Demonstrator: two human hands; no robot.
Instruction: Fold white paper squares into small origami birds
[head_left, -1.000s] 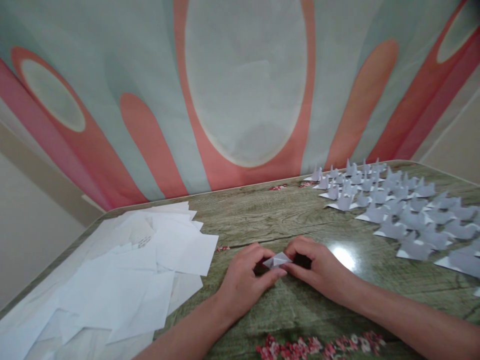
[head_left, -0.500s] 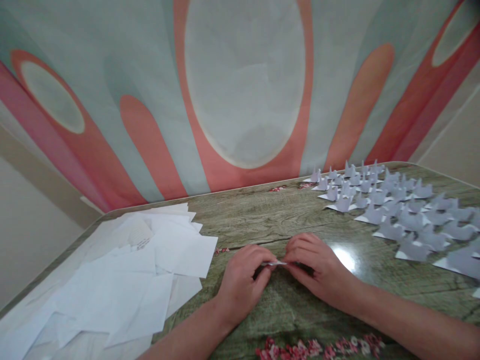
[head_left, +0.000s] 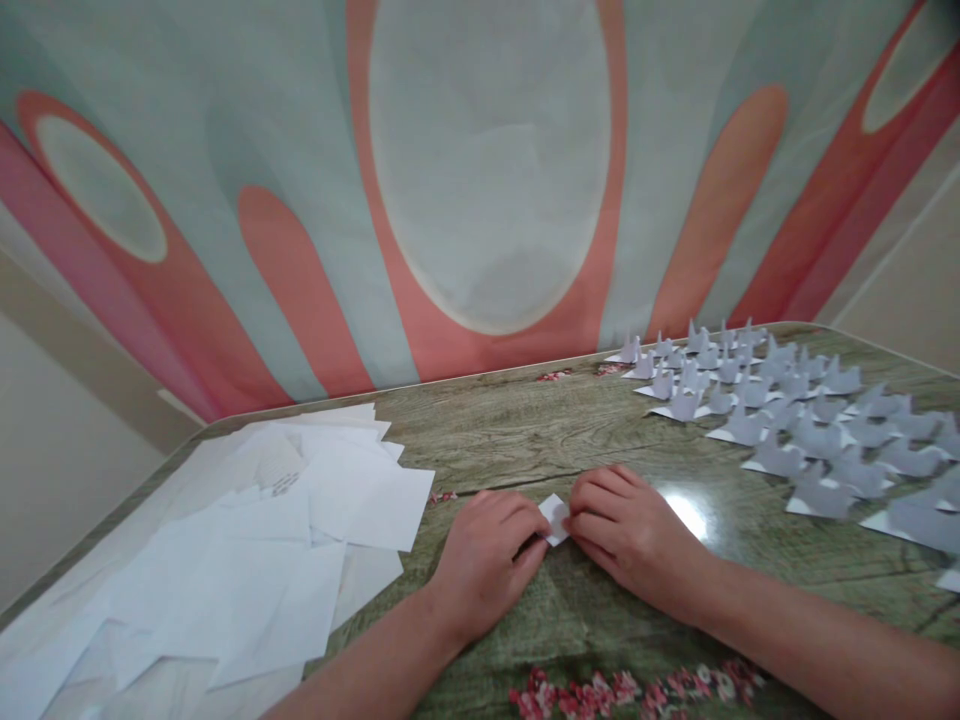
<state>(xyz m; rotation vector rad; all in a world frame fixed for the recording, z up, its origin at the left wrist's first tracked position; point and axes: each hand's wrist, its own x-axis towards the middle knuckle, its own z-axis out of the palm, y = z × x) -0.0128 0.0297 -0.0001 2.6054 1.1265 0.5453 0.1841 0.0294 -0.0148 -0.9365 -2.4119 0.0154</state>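
Observation:
A small folded piece of white paper [head_left: 555,518] sits between my two hands at the middle of the table, its flat face turned up toward me. My left hand [head_left: 491,550] pinches its left corner between thumb and fingers. On the other side, my right hand [head_left: 634,535] grips the right corner with bent fingers. The fingertips cover both side corners of the paper. Left of my hands lies a loose pile of white paper sheets [head_left: 247,560]. To the right stand several rows of folded white paper birds [head_left: 750,425].
The wood-patterned table [head_left: 487,430] shines with a light reflection near my right hand. Pink flower prints [head_left: 577,695] mark its near edge. Behind it hangs a backdrop [head_left: 487,200] with coral and grey-green shapes.
The folded paper was seen edge-on and thin; now its flat square face shows. My hands have tilted it while keeping nearly the same place. The pile and birds stay put.

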